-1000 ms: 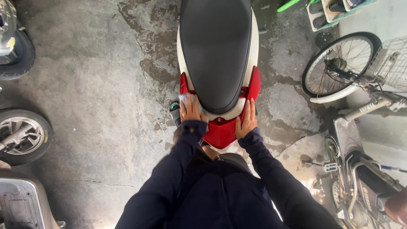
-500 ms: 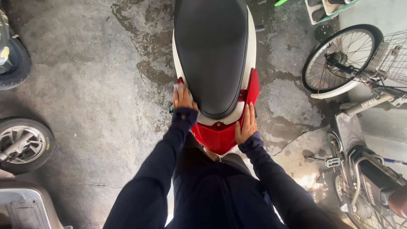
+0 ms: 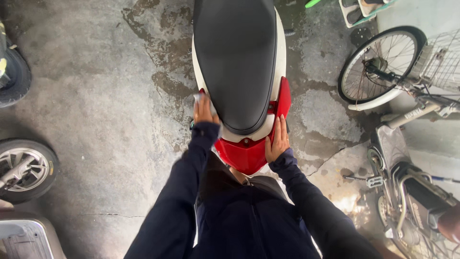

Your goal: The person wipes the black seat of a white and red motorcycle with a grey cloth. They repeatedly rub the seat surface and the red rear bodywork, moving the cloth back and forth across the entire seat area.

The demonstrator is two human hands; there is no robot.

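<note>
Below me stands a scooter with a black seat [image 3: 235, 57], white side panels [image 3: 279, 43] and a red tail [image 3: 244, 154]. My left hand [image 3: 204, 111] presses a small pale cloth [image 3: 198, 98] against the left side of the tail, beside the seat edge. On the right side of the tail my right hand [image 3: 277, 139] lies flat with its fingers together, holding nothing. Dark blue sleeves cover both arms.
Stained, cracked concrete floor [image 3: 105, 96] surrounds the scooter. A bicycle wheel [image 3: 376, 67] and wire basket [image 3: 438, 60] stand at the right, with another two-wheeler [image 3: 407, 192] below them. Tyres [image 3: 26, 168] sit at the left edge.
My left hand has slid forward along the left side of the tail towards the seat. The right hand has stayed on the right side. The view has shifted slightly.
</note>
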